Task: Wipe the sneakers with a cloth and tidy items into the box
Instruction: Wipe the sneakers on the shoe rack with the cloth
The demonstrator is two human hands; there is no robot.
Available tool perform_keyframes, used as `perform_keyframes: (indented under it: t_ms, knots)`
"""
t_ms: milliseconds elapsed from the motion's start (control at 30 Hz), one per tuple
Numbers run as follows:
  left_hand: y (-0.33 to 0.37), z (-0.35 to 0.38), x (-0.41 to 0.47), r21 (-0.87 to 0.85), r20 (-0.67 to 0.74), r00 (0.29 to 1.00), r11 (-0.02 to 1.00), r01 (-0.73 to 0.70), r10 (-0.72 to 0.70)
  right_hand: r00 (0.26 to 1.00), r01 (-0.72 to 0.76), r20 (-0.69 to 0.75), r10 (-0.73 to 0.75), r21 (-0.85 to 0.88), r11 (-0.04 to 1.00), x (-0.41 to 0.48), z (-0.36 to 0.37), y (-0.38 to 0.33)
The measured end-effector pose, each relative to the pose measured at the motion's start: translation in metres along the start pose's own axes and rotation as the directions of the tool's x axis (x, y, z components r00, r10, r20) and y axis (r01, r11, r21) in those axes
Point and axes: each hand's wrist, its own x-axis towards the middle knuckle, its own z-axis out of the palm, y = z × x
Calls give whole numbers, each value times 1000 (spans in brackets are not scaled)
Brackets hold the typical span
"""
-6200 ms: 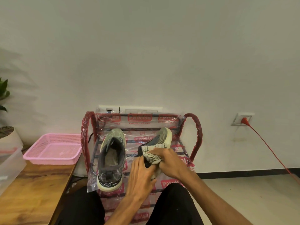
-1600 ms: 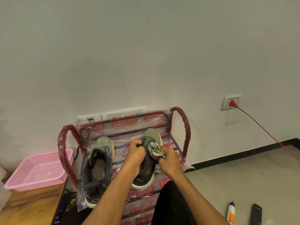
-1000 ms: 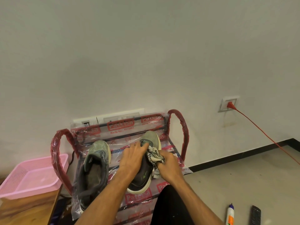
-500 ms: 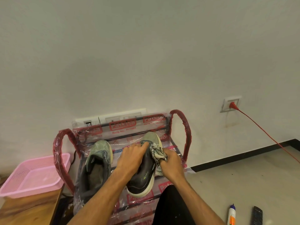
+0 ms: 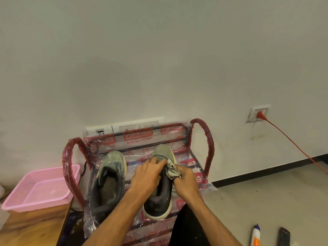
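Observation:
Two grey-green sneakers with cream soles sit on a plastic-wrapped red shoe rack [image 5: 207, 139]. The left sneaker [image 5: 108, 181] lies untouched. My left hand [image 5: 148, 176] rests over the top of the right sneaker [image 5: 158, 203], fingers curled on its upper near the toe. My right hand [image 5: 185, 181] grips a bunched striped white cloth [image 5: 173, 172] against that sneaker's right side.
A pink plastic basket [image 5: 39, 189] stands on a wooden table [image 5: 32, 228] at the left. On the floor at the lower right lie a glue bottle [image 5: 255, 237] and a black remote [image 5: 283, 239]. A red cable [image 5: 292, 141] runs from a wall socket.
The view has shifted right since the earliest frame. My left hand has slid forward over the right sneaker toward its toe; the cloth stays pressed on its right side.

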Motion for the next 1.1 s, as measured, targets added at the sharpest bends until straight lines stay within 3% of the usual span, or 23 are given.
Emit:
perform_keyframes:
  t_ms: [167, 333, 533, 700, 833, 1000, 1100]
  knots:
    - [3, 4, 4, 29, -37, 999, 999, -32, 33, 989, -32, -143, 38, 46, 998, 3, 1, 3]
    - [-1, 7, -1, -73, -63, 998, 997, -13, 9, 959, -36, -281, 49, 50, 998, 12, 3, 3]
    - [-4, 6, 4, -84, -22, 1000, 996, 16, -17, 992, 95, 103, -73, -229, 969, 33, 5, 8]
    - [2, 4, 3, -39, 32, 999, 999, -34, 36, 986, 136, 143, -85, -401, 906, 65, 0, -3]
    - [6, 3, 1, -8, 26, 1000, 1000, -4, 4, 984, 129, -50, -168, -439, 889, 91, -1, -15]
    - [10, 6, 2, -15, 4, 998, 997, 70, -70, 981, 144, 186, -53, -521, 842, 96, 7, -6]
    - [14, 10, 2, -59, -4, 990, 988, 141, -142, 972, 175, 228, -53, -558, 811, 91, 5, -2]
